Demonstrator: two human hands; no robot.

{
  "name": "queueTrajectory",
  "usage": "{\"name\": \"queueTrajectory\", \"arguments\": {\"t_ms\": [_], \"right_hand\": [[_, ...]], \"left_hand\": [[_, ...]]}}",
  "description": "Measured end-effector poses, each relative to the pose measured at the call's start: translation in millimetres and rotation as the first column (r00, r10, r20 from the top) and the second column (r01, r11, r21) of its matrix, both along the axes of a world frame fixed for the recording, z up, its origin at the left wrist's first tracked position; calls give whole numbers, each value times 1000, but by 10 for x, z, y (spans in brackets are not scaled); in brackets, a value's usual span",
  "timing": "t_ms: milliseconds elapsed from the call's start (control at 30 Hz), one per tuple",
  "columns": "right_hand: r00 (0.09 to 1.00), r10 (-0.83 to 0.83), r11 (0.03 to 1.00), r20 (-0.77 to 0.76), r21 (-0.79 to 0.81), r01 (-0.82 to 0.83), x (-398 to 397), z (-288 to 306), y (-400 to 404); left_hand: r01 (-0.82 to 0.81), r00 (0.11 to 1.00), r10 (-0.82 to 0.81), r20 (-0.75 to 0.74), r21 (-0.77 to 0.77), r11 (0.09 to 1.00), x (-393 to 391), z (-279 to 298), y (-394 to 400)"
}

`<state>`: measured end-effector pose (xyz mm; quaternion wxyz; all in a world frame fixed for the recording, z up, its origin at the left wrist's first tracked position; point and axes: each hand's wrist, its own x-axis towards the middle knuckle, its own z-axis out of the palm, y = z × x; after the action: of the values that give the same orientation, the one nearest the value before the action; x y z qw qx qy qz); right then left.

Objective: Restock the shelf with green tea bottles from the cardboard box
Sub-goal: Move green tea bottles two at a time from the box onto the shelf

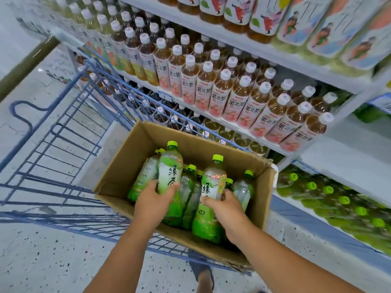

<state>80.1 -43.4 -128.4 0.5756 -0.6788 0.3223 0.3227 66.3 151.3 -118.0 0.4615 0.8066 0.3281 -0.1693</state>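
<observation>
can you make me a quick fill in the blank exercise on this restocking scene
1. Each hand grips one green tea bottle; the left hand holds the one with a ____ cap.
2. The cardboard box sits in a ____ wire cart.
3. The right hand holds its bottle over the ____.
4. The peach tea bottles on the shelf have ____ caps.

Missing words: green; blue; box; white

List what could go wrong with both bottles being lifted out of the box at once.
1. The left hand and right hand each grip one green tea bottle low on its body; a bottle may tip or slip.
2. The cardboard box overhangs the blue cart's edge; tugging could shift it.
</observation>
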Motion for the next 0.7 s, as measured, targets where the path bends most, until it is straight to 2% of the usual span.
{"name": "queueTrajectory", "arguments": {"t_ms": [67,233,500,700], "right_hand": [[997,-8,998,82,62,2,2,237,-258],[970,-94,994,224,67,81,-16,699,-1063],[890,-230,973,394,68,222,-142,875,-2826],[845,-228,966,483,2,260,-131,627,-4249]], "left_hand": [[-32,998,37,55,-89,996,-35,208,-328],[-25,981,74,180,-257,966,-12,616,-1185],[120,951,-15,308,-327,937,110,766,-2706],[208,911,-91,402,-258,943,190,505,-4081]]}}
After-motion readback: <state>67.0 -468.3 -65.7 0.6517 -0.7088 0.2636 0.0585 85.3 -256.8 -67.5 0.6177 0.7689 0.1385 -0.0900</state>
